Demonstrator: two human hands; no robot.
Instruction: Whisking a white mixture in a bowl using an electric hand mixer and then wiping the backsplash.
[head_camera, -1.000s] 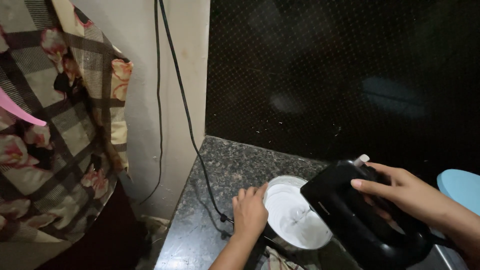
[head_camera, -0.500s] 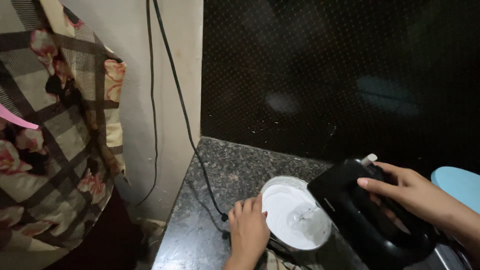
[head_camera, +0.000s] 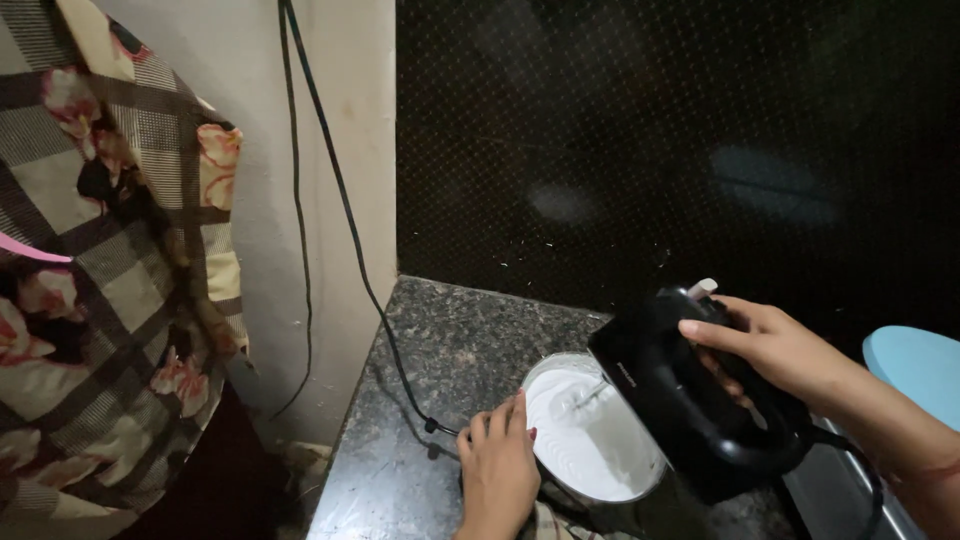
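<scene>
My right hand (head_camera: 780, 350) grips the handle of a black electric hand mixer (head_camera: 690, 400), tilted so its beaters dip into white cream. The cream fills a round metal bowl (head_camera: 590, 430) on the dark speckled stone counter (head_camera: 450, 350). My left hand (head_camera: 497, 470) rests against the bowl's left rim, fingers pointing up. The beaters are mostly hidden in the cream and behind the mixer body.
A black power cord (head_camera: 330, 200) runs down the pale wall to the counter beside the bowl. A checked floral cloth (head_camera: 100, 300) hangs at the left. A dark glossy backsplash (head_camera: 650, 150) rises behind the counter. A light blue round object (head_camera: 920, 365) sits at the far right.
The view has drifted slightly. My left hand has slid a little lower along the bowl's left side. The mixer stays in the cream with the right hand on it.
</scene>
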